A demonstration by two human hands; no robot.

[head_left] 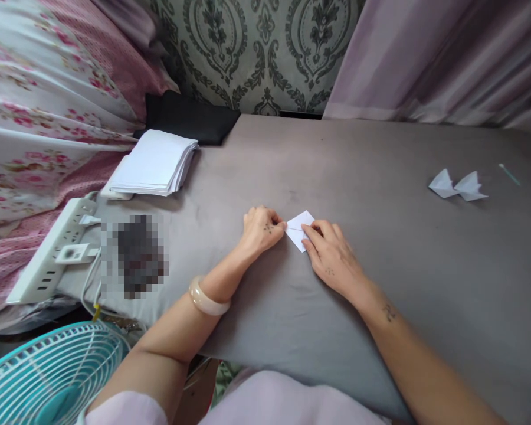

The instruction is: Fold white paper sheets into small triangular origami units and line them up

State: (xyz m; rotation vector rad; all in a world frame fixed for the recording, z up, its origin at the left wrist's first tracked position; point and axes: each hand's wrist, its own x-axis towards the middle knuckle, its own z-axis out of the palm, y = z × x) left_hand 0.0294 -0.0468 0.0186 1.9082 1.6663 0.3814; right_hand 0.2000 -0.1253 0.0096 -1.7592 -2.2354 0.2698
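Note:
A small piece of folded white paper (297,237) lies on the grey cloth surface in front of me, diamond-shaped with a crease line across it. At its left corner, my left hand (264,229) pinches the tip between thumb and curled fingers. My right hand (331,251) covers the right part of the paper, its thumb and fingertips pressing down on it. What lies under the right fingers is hidden. Farther right stand two joined, pointed folded paper shapes (443,184).
A stack of white paper (154,162) sits at the back left, before a black folded item (190,117). Left are a white power strip (55,251) with plugs, a blurred-out dark object (140,257) and a turquoise fan (57,378). A thin stick (510,175) lies far right.

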